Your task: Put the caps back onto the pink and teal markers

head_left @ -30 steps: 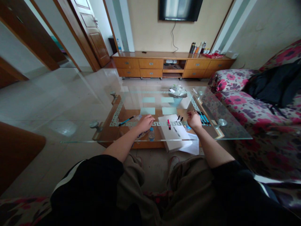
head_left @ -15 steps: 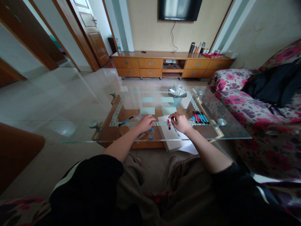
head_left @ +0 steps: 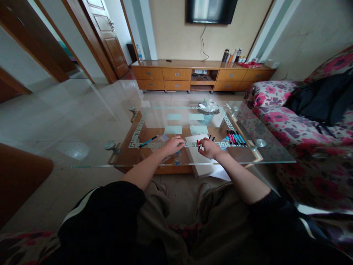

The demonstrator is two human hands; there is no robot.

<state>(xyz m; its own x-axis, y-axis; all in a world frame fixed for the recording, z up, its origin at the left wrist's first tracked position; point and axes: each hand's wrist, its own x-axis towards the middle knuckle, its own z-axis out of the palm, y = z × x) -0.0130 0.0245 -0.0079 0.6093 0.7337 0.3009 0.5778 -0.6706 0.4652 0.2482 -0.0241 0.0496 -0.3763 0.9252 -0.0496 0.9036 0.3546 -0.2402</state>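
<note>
My right hand (head_left: 209, 148) is curled around the red pen (head_left: 198, 143) on the white paper (head_left: 196, 156) near the tabletop's front edge, the pen pointing away from me, while my left hand (head_left: 173, 144) rests flat and empty just beside the paper.

The glass worktop (head_left: 256, 156) has a Greek-key border and metal studs at its corners. A white paper sheet (head_left: 194, 156) lies on it near the front edge. A blue pen (head_left: 148, 141) lies at left, a row of coloured markers (head_left: 235, 137) at right, and both hands rest on the surface.
</note>
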